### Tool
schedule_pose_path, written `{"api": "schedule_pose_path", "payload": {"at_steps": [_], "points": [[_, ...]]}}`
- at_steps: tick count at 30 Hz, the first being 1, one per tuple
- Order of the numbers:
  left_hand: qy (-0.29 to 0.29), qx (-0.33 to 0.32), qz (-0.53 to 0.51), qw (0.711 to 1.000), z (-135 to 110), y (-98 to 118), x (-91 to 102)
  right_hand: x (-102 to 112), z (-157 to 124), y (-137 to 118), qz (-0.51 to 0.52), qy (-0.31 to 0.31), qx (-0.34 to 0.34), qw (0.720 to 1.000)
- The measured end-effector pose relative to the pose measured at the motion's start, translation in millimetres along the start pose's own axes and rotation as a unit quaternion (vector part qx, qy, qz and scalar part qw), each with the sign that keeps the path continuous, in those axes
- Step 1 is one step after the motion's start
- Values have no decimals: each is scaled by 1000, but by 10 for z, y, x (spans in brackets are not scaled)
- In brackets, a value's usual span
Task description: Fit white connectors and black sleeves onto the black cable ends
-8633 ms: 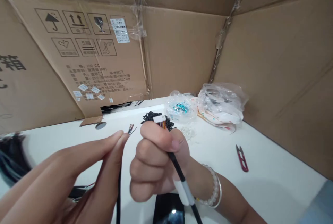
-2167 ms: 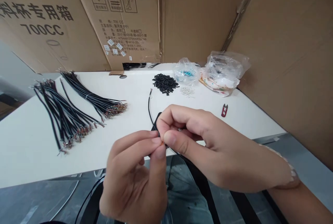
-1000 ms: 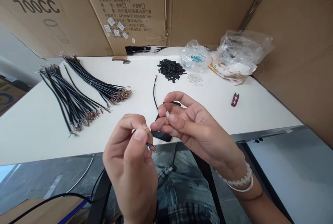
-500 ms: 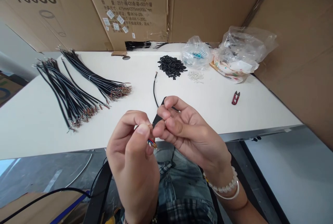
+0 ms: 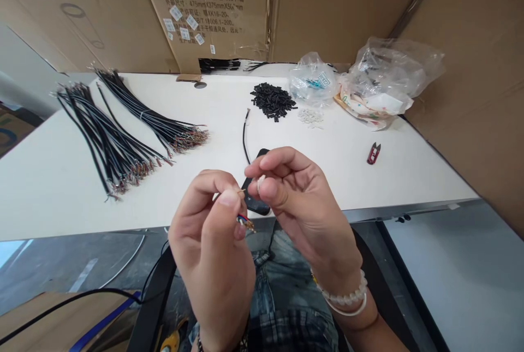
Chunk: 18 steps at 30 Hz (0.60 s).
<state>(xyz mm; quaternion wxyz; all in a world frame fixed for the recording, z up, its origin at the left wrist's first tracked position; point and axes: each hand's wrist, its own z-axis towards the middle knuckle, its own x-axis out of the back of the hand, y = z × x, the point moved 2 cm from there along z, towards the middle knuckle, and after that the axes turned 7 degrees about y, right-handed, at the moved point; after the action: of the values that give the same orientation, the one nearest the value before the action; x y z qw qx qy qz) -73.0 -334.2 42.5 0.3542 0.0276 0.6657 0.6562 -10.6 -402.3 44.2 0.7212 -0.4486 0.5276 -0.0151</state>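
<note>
My left hand (image 5: 213, 248) is closed in a pinch around the stripped end of a cable. One thin wire tip pokes out past the thumb, and coloured wires (image 5: 245, 223) with bare copper ends stick out below it. Just to the right, my right hand (image 5: 307, 210) pinches a small white plastic piece (image 5: 261, 182) between thumb and fingers, apart from the wire tip. A black cable (image 5: 244, 139) lies on the table behind the hands; its near part is hidden. Under the fingers, a flat black device (image 5: 258, 207) rests at the table edge.
Two bundles of black cables (image 5: 164, 125) with frayed copper ends lie at left. A heap of black tubes (image 5: 273, 101), small white pieces (image 5: 311, 118), plastic bags (image 5: 313, 82) and red snips (image 5: 374, 153) are on the white table (image 5: 196, 188). Cardboard boxes (image 5: 327, 8) wall the back.
My right hand has drawn slightly away from the left fingertips, and the white piece in its pinch now shows. More of the flat black device is visible. My left hand keeps its pinch.
</note>
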Motion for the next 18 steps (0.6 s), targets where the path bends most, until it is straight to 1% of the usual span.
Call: {"api": "schedule_pose_path", "payload": {"at_steps": [3, 6, 8, 14, 16, 18], "points": [[8, -6, 8, 1000, -9, 18, -7, 7, 4, 17, -46, 3, 22, 999], [8, -21, 9, 1000, -23, 34, -14, 4, 3, 47, -41, -11, 33, 999], [8, -38, 8, 999, -31, 35, -15, -3, -7, 65, -39, -7, 45, 998], [50, -92, 28, 994, -84, 17, 7, -32, -83, 112, -93, 92, 59, 990], [61, -98, 33, 993, -103, 16, 11, -46, -117, 128, -133, 112, 82, 981], [62, -82, 29, 994, -109, 13, 7, -58, -151, 143, -177, 139, 118, 967]]}}
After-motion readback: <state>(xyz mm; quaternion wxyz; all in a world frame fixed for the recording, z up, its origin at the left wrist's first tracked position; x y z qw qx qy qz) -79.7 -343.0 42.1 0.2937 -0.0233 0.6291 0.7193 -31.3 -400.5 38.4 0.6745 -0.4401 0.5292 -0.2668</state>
